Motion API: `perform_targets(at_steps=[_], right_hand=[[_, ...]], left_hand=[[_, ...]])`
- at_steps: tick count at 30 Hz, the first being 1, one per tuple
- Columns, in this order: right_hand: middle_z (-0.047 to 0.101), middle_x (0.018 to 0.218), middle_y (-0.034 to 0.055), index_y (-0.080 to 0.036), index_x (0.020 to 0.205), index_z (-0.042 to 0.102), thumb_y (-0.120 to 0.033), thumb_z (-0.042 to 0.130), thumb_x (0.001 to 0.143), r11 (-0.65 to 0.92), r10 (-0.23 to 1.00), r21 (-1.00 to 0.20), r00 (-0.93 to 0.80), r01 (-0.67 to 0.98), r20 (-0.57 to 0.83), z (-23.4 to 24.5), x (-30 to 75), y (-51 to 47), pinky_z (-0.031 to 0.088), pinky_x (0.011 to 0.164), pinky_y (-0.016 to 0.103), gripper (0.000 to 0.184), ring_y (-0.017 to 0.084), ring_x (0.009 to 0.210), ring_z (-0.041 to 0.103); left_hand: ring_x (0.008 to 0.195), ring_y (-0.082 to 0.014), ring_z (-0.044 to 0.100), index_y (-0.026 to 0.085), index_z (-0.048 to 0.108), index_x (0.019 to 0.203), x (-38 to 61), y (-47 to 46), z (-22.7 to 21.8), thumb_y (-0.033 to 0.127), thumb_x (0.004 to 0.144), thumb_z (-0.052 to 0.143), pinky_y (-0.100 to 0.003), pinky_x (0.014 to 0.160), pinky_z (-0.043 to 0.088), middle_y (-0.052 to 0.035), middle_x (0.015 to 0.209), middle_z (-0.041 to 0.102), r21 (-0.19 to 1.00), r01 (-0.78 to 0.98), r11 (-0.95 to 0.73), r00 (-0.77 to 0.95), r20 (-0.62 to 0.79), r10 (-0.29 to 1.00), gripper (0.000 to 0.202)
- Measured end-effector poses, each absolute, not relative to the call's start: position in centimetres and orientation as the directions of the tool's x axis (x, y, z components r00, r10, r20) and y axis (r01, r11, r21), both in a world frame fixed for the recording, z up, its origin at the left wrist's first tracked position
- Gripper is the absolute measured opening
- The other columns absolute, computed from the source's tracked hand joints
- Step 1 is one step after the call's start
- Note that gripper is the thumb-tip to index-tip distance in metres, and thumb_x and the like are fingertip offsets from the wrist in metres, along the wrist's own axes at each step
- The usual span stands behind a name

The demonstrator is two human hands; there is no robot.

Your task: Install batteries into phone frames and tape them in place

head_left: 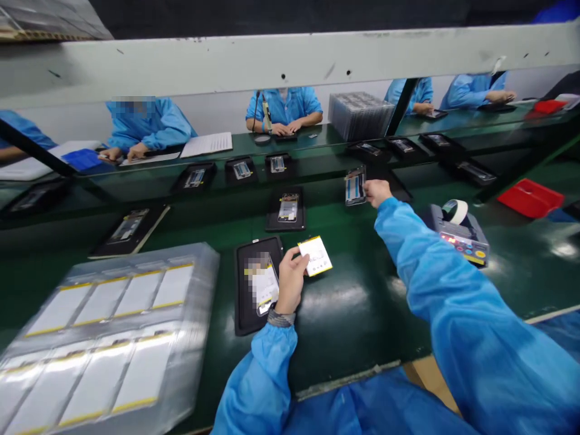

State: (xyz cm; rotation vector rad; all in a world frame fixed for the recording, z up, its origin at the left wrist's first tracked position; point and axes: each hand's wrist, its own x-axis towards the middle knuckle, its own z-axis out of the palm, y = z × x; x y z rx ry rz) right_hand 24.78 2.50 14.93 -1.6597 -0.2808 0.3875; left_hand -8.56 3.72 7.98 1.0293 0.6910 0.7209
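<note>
Battery pack (316, 256), pinched at its left edge by our left hand (292, 275); we judge it light, stiff and fragile, best held by opposite edges. Beyond and rightward, our right hand (377, 192) grips a phone assembly (355, 186). Left of the pinch, a black tray (244, 314) could obstruct; right of the farther grip sits a tape dispenser (475, 235).

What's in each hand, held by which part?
Left hand: the flat white pack, by its left edge. Right hand: the phone frame, by its right edge.
</note>
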Motion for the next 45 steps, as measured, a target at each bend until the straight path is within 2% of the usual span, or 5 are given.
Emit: perform_targets(at_steps=[5, 24, 34, 39, 45], right_hand=[[0.070, 0.079, 0.0054, -0.014, 0.096, 0.065, -0.007, 0.064, 0.085, -0.142, 0.622, -0.941, 0.713, -0.306, -0.325, 10.1, 14.2, 1.0, 0.059, 0.063, 0.032, 0.013, 0.017, 0.068, 0.068], [0.075, 0.096, 0.0058, -0.018, 0.094, 0.068, -0.032, 0.092, 0.065, -0.133, 0.861, -0.781, 0.319, -0.610, -0.395, 6.3, 6.6, -7.1, 0.060, 0.076, 0.033, 0.040, 0.019, 0.082, 0.072], [0.075, 0.098, 0.0044, -0.019, 0.096, 0.065, -0.035, 0.091, 0.068, -0.106, 0.877, -0.765, 0.304, -0.635, -0.373, 6.2, 6.0, -7.5, 0.060, 0.075, 0.031, 0.042, 0.019, 0.084, 0.072], [0.074, 0.104, 0.0049, -0.020, 0.098, 0.065, -0.037, 0.090, 0.070, -0.084, 0.900, -0.784, 0.292, -0.615, -0.325, 6.4, 6.0, -7.8, 0.060, 0.077, 0.032, 0.042, 0.019, 0.087, 0.072], [0.073, 0.082, 0.0021, -0.022, 0.097, 0.061, -0.056, 0.083, 0.077, -0.058, 0.835, -0.882, 0.462, -0.468, -0.300, 6.4, 5.8, -7.4, 0.058, 0.064, 0.030, 0.045, 0.018, 0.071, 0.070]], left_hand=[[0.089, -0.0236, 0.074, 0.015, 0.068, 0.111, -9.1, 4.7, 8.1, 0.038, 0.073, 0.082, -0.028, 0.070, 0.056, -0.0129, 0.110, 0.076, 0.947, -0.232, 0.224, 0.509, -0.078, 0.857, 0.046], [0.069, -0.0157, 0.070, 0.015, 0.069, 0.111, -9.2, 3.8, 6.6, 0.036, 0.077, 0.082, -0.024, 0.056, 0.056, -0.0090, 0.098, 0.075, 0.983, 0.022, 0.184, 0.587, -0.162, 0.793, 0.042], [0.083, -0.0131, 0.062, 0.020, 0.074, 0.109, -9.3, 2.6, 7.4, 0.026, 0.083, 0.078, -0.020, 0.060, 0.054, -0.0067, 0.107, 0.062, 0.885, 0.268, -0.379, 0.439, 0.238, 0.866, 0.027], [0.084, -0.0164, 0.069, 0.018, 0.065, 0.121, -9.2, 3.5, 6.4, 0.031, 0.078, 0.084, -0.026, 0.071, 0.058, -0.0076, 0.104, 0.072, 0.995, 0.097, -0.038, 0.487, -0.014, 0.873, 0.049], [0.084, -0.0198, 0.074, 0.017, 0.065, 0.099, -9.1, 3.2, 6.6, 0.037, 0.076, 0.087, -0.032, 0.079, 0.060, -0.0072, 0.096, 0.077, 0.967, 0.003, 0.255, 0.654, -0.195, 0.731, 0.038]])
